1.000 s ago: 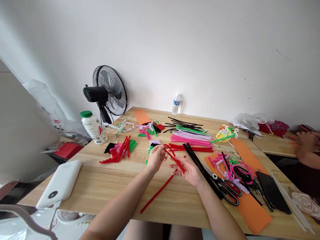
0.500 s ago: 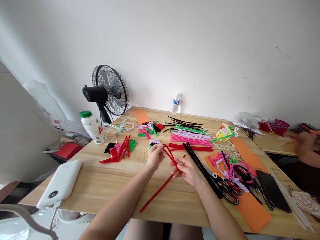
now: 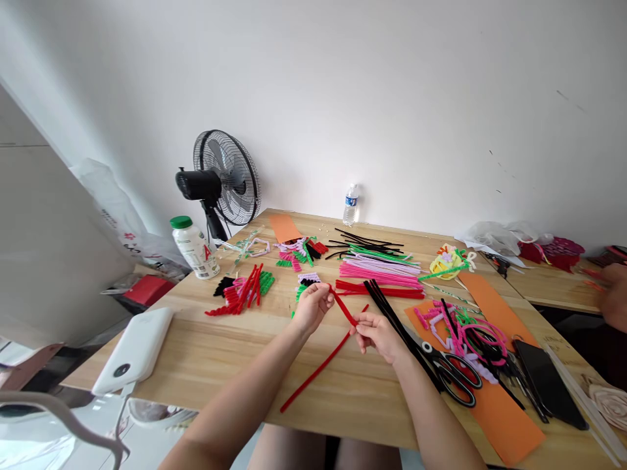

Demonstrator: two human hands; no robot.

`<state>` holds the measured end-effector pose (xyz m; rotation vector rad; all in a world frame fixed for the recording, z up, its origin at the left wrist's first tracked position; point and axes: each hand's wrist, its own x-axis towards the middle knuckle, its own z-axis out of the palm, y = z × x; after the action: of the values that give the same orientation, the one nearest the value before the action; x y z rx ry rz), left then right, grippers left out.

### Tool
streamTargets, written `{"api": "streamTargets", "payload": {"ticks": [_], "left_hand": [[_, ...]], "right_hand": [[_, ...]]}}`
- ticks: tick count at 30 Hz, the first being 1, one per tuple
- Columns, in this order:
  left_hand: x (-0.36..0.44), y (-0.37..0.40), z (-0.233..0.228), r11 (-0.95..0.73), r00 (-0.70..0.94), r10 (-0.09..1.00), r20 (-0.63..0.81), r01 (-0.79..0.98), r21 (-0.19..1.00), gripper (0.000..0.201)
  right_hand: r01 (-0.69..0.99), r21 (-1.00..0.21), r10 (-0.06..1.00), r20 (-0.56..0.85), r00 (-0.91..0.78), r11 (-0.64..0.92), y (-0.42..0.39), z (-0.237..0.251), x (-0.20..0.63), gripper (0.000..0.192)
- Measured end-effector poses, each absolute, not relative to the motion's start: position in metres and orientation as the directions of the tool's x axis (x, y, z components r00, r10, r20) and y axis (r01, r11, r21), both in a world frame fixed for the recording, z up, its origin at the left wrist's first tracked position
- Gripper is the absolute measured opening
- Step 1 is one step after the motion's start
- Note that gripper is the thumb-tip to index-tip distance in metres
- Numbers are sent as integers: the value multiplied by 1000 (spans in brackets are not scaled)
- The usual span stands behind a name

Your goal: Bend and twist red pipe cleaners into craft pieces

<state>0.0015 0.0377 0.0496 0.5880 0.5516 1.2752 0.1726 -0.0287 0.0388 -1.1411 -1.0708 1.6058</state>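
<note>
Between my two hands a red pipe cleaner point(image 3: 343, 307) is stretched on a slant. My left hand point(image 3: 314, 305) pinches its upper end; my right hand point(image 3: 376, 334) grips the lower end, the fingers closed round it. Under them another red pipe cleaner point(image 3: 313, 377) lies on the wooden table, running toward the front edge. Just behind my hands are a bundle of red pipe cleaners point(image 3: 392, 292) and rows of pink ones point(image 3: 377, 273). Black pipe cleaners point(image 3: 392, 316) lie by my right hand, next to scissors point(image 3: 453, 372).
A white power bank point(image 3: 134, 352) and a green-capped bottle point(image 3: 194, 251) stand at left, near a fan point(image 3: 228, 179). Coiled pieces point(image 3: 245, 290) lie left of my hands. At right are orange sheets point(image 3: 507, 418) and a phone point(image 3: 548, 385). A person's arm point(image 3: 614, 297) shows at far right.
The two separate red strands between my hands now lie together as one straight length. My view has shifted slightly left, so everything appears farther right.
</note>
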Motion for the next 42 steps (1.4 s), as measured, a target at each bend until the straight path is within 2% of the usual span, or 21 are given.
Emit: {"api": "streamTargets", "payload": {"ticks": [5,12,14,17,19,21,25,28,30,32,35,39,42], "left_hand": [[4,34,47,183,281,959,-28,-544,819,33],[5,32,46,143,339,940,-40,-283,948,36],[6,29,47,111,390,921,-19,-213,971,34],[10,20,45,78,490,872,6,-151,985,29],[15,12,42,60,550,835,25,-135,989,26],[21,3,39,51,564,825,35,-136,989,26],[29,-6,35,26,493,866,77,-198,980,29],[28,-4,34,-15,501,859,104,-179,984,27],[24,-1,35,-137,497,849,178,-119,983,25],[17,2,38,-373,488,807,331,-13,928,21],[6,3,47,-675,586,640,498,119,728,20],[-2,0,57,-814,717,493,493,181,551,28],[-3,-2,61,-900,795,392,464,227,371,29]], "right_hand": [[-17,-963,945,-261,-198,-270,-27,48,190,16],[287,-926,962,-271,-45,-247,-24,51,214,22],[414,-896,978,-202,-60,-159,-25,51,216,23],[516,-848,982,32,-187,125,-29,55,209,22],[506,-820,961,184,-206,266,-33,58,200,24],[436,-848,950,228,-215,302,-35,57,189,24],[184,-976,968,73,-241,119,-35,48,177,27],[181,-983,991,-3,-131,21,-33,43,178,26],[185,-982,996,-42,-80,-26,-33,47,181,25],[141,-986,991,-99,-87,-86,-35,54,184,24],[78,-978,967,-204,-155,-194,-39,65,187,23],[48,-957,935,-291,-204,-287,-41,69,187,24],[51,-944,920,-330,-210,-327,-41,66,188,24]]}}
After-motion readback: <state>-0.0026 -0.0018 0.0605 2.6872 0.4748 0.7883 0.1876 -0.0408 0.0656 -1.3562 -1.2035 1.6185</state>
